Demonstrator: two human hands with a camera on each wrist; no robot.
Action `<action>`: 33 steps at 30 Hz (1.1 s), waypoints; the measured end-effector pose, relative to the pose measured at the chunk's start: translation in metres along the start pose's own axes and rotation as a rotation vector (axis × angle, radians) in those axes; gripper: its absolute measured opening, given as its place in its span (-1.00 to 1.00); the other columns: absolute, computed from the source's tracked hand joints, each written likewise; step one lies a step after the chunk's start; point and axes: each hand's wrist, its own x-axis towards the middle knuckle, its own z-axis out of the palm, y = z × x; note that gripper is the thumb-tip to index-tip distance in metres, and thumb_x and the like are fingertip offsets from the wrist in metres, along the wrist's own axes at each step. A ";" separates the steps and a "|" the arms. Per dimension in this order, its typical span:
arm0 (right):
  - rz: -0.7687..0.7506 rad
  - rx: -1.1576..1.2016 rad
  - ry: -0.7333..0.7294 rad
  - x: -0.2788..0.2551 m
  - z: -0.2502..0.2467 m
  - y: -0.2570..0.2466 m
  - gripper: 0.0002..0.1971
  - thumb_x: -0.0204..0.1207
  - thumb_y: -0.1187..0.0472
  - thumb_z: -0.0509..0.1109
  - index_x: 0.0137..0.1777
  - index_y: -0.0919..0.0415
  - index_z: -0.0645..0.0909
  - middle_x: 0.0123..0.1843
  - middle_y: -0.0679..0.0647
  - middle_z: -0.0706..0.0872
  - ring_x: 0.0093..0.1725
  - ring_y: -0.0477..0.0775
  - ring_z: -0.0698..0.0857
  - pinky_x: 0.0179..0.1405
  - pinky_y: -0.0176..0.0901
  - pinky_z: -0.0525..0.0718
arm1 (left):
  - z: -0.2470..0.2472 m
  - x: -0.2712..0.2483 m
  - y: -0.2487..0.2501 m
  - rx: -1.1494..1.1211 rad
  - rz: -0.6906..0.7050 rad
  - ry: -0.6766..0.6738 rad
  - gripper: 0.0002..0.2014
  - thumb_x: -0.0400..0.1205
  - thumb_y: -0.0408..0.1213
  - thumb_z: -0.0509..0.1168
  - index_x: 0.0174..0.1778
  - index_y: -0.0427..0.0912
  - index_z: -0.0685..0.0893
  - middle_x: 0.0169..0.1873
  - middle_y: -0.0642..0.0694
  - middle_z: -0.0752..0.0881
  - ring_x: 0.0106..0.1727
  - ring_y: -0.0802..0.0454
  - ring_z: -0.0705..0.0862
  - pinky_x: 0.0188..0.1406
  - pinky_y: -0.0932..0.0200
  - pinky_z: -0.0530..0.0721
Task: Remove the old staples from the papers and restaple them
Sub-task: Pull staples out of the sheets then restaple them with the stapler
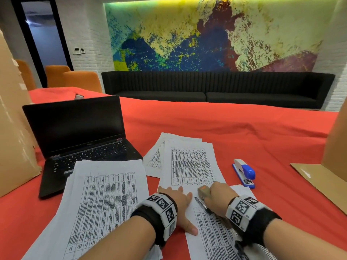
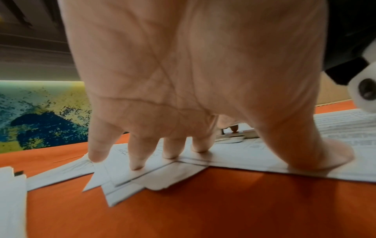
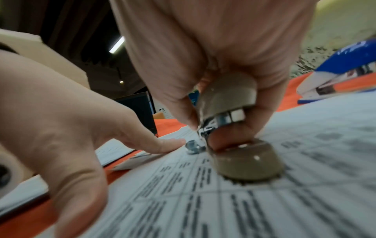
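From the head view, the left hand (image 1: 177, 201) lies flat with fingers spread on the papers (image 1: 210, 228), while the right hand (image 1: 218, 196) is curled round a beige staple remover (image 1: 203, 191) just beyond it; the blue stapler (image 1: 245, 172) sits apart, further out to the right.

The left wrist view shows straight fingertips (image 2: 136, 162) pinning the sheet corners to the worktop (image 2: 203, 206).

In the right wrist view, the remover's metal claws (image 3: 200, 140) point down-left at the sheet, just off the left forefinger (image 3: 162, 145). The staple itself cannot be made out.
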 end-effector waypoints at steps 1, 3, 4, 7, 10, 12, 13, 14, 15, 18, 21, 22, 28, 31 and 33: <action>-0.004 0.019 0.004 0.005 0.001 -0.003 -0.68 0.65 0.14 0.11 -0.36 0.11 0.38 -0.03 0.15 0.61 0.09 0.18 0.68 -0.05 -0.12 0.62 | 0.000 0.001 0.000 0.005 0.002 0.004 0.13 0.34 0.52 0.28 0.69 -0.02 -0.02 0.66 -0.23 0.13 0.56 -0.33 0.31 0.49 -0.33 0.35; -0.005 0.007 -0.001 0.014 0.000 -0.009 -0.80 0.67 0.15 0.16 0.01 0.17 0.60 0.05 0.17 0.61 0.18 0.19 0.66 0.11 -0.07 0.64 | 0.001 0.002 -0.001 -0.002 0.001 0.015 0.14 0.32 0.53 0.28 0.68 -0.03 0.01 0.65 -0.23 0.17 0.55 -0.33 0.33 0.46 -0.34 0.37; 0.010 0.020 0.008 0.019 -0.002 -0.010 -0.75 0.69 0.16 0.16 0.21 0.23 0.58 0.16 0.20 0.64 0.25 0.20 0.64 0.19 -0.06 0.64 | 0.001 0.002 -0.001 -0.013 -0.002 0.012 0.14 0.31 0.53 0.28 0.68 -0.03 0.00 0.66 -0.22 0.14 0.56 -0.34 0.31 0.47 -0.36 0.36; 0.053 0.133 0.034 0.027 -0.005 -0.002 -0.72 0.70 0.11 0.10 0.20 0.17 0.60 0.23 0.26 0.67 0.22 0.24 0.68 0.22 -0.02 0.66 | 0.000 0.004 -0.002 -0.026 -0.008 -0.006 0.17 0.29 0.53 0.30 0.68 -0.03 0.00 0.68 -0.22 0.09 0.57 -0.34 0.30 0.47 -0.36 0.37; 0.103 0.290 0.064 0.031 -0.004 0.030 -0.64 0.55 -0.07 0.25 -0.17 0.24 0.65 -0.22 0.17 0.75 -0.13 0.24 0.79 -0.14 -0.06 0.72 | -0.003 0.007 0.000 0.019 -0.024 -0.017 0.17 0.22 0.55 0.33 0.62 -0.11 0.17 0.63 -0.25 0.24 0.44 -0.31 0.50 0.34 -0.30 0.51; 0.084 0.232 0.064 0.025 -0.005 0.055 -0.69 0.50 -0.01 0.30 -0.31 0.21 0.60 -0.37 0.09 0.67 -0.29 0.16 0.73 -0.35 -0.19 0.60 | -0.009 0.009 0.007 0.052 -0.028 -0.006 0.09 0.22 0.53 0.35 0.51 -0.19 0.36 0.61 -0.24 0.30 0.39 -0.30 0.54 0.36 -0.38 0.46; 0.090 0.188 0.067 0.019 -0.008 0.066 -0.73 0.50 0.02 0.30 -0.33 0.19 0.56 -0.36 0.08 0.64 -0.30 0.12 0.68 -0.42 -0.22 0.52 | -0.012 0.009 0.012 0.058 -0.025 0.008 0.06 0.25 0.51 0.35 0.50 -0.21 0.39 0.64 -0.22 0.23 0.45 -0.31 0.48 0.42 -0.46 0.34; 0.103 0.150 0.071 0.012 -0.010 0.076 -0.74 0.51 0.04 0.28 -0.32 0.18 0.54 -0.33 0.08 0.62 -0.28 0.10 0.63 -0.46 -0.23 0.45 | -0.014 0.010 0.017 0.049 -0.020 0.024 0.07 0.29 0.50 0.33 0.55 -0.20 0.34 0.68 -0.18 0.12 0.54 -0.32 0.36 0.47 -0.51 0.20; 0.110 0.114 0.077 0.006 -0.011 0.085 -0.73 0.53 0.03 0.25 -0.32 0.18 0.52 -0.30 0.08 0.61 -0.27 0.10 0.60 -0.49 -0.26 0.39 | -0.016 0.010 0.023 0.032 -0.008 0.040 0.09 0.32 0.50 0.30 0.61 -0.17 0.24 0.70 -0.13 0.03 0.61 -0.30 0.25 0.50 -0.53 0.11; 0.113 0.033 0.073 -0.005 -0.011 0.097 -0.61 0.60 0.00 0.18 -0.43 0.16 0.41 -0.39 0.05 0.50 -0.36 0.08 0.50 -0.58 -0.33 0.26 | -0.018 0.011 0.038 -0.006 0.066 0.045 0.08 0.39 0.49 0.25 0.69 -0.03 -0.01 0.71 -0.05 -0.02 0.66 -0.25 0.12 0.53 -0.51 0.10; 0.103 0.036 0.075 -0.003 -0.008 0.098 -0.54 0.62 -0.03 0.15 -0.49 0.17 0.34 -0.46 0.03 0.41 -0.50 -0.01 0.40 -0.60 -0.30 0.23 | -0.016 0.014 0.043 0.023 0.081 0.020 0.08 0.41 0.47 0.25 0.69 0.00 -0.09 0.71 -0.05 -0.04 0.66 -0.25 0.12 0.51 -0.47 0.21; 0.104 0.040 0.075 -0.001 -0.008 0.096 -0.55 0.62 -0.02 0.14 -0.47 0.17 0.35 -0.45 0.02 0.41 -0.47 0.01 0.41 -0.60 -0.31 0.21 | -0.016 0.016 0.044 0.034 0.081 0.019 0.09 0.40 0.48 0.24 0.69 0.00 -0.08 0.71 -0.05 -0.03 0.66 -0.25 0.14 0.50 -0.46 0.24; 0.065 0.100 0.070 0.020 -0.006 0.079 -0.65 0.57 0.09 0.20 -0.44 0.16 0.34 -0.47 0.02 0.43 -0.37 0.11 0.50 -0.60 -0.29 0.24 | -0.018 0.022 0.045 0.051 0.079 -0.007 0.11 0.38 0.48 0.26 0.69 0.01 -0.11 0.70 -0.08 -0.01 0.66 -0.27 0.12 0.48 -0.43 0.30; 0.070 0.086 0.071 0.025 -0.005 0.077 -0.67 0.58 0.09 0.22 -0.41 0.15 0.34 -0.46 0.00 0.44 -0.38 0.07 0.50 -0.60 -0.29 0.24 | -0.018 0.024 0.044 0.045 0.081 -0.011 0.12 0.37 0.49 0.27 0.69 0.00 -0.10 0.70 -0.07 -0.01 0.66 -0.25 0.14 0.48 -0.38 0.34; 0.068 0.079 0.057 0.023 -0.005 0.081 -0.67 0.57 0.11 0.24 -0.42 0.14 0.34 -0.46 -0.01 0.44 -0.45 -0.01 0.46 -0.60 -0.29 0.25 | -0.018 0.024 0.044 0.041 0.083 -0.008 0.13 0.36 0.49 0.28 0.69 -0.01 -0.08 0.70 -0.07 0.00 0.65 -0.24 0.16 0.48 -0.36 0.36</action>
